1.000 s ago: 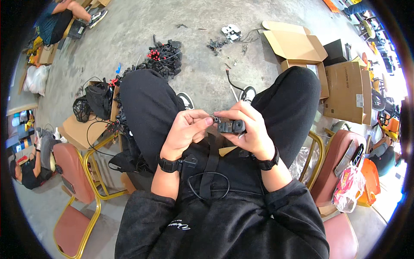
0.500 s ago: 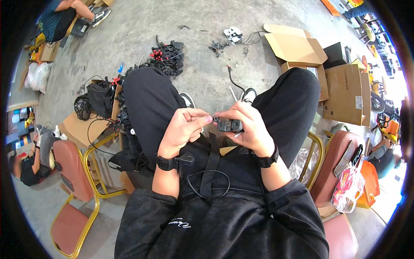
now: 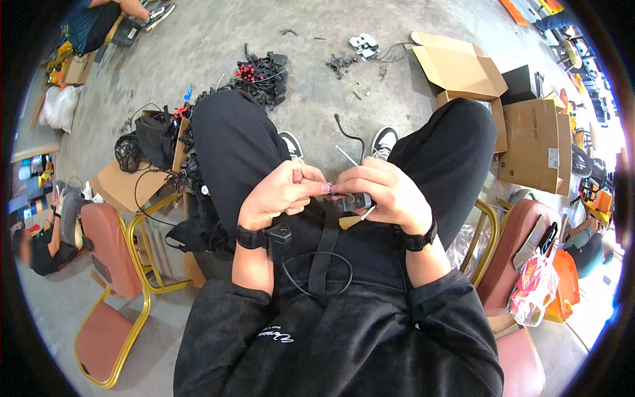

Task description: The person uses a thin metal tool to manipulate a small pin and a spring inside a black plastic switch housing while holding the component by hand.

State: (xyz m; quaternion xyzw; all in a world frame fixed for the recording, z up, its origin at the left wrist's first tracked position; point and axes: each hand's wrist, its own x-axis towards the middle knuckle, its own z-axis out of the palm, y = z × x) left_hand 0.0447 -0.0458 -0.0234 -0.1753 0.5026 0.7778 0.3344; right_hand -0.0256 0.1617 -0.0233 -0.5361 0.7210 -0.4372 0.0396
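In front of my lap, my right hand [image 3: 391, 190] is closed around a small black box-shaped device [image 3: 355, 202] with a rounded, lens-like end. A thin pale rod [image 3: 346, 157] passes through the same hand, its two ends sticking out. Beyond the fingers extends a black cable [image 3: 354, 131] with a red tip; where it joins is hidden. My left hand [image 3: 283, 193] pinches at the device's left end, thumb and forefinger meeting the right fingertips. Whatever it pinches is too small to make out. A black strap [image 3: 324, 255] and a thin looped cable [image 3: 350, 278] lie over my lap.
A tangled heap of black parts with red bits [image 3: 261, 76] lies on the floor beyond my left knee. A white part [image 3: 364, 46] lies farther off. An open cardboard box [image 3: 456, 63] stands right. Chairs [image 3: 109, 248] flank me; other people sit at far left and right.
The device has turned in my right hand and sits slightly lower right. The rod now shows more of its length. My left fingers have stayed pinched at the device's end.
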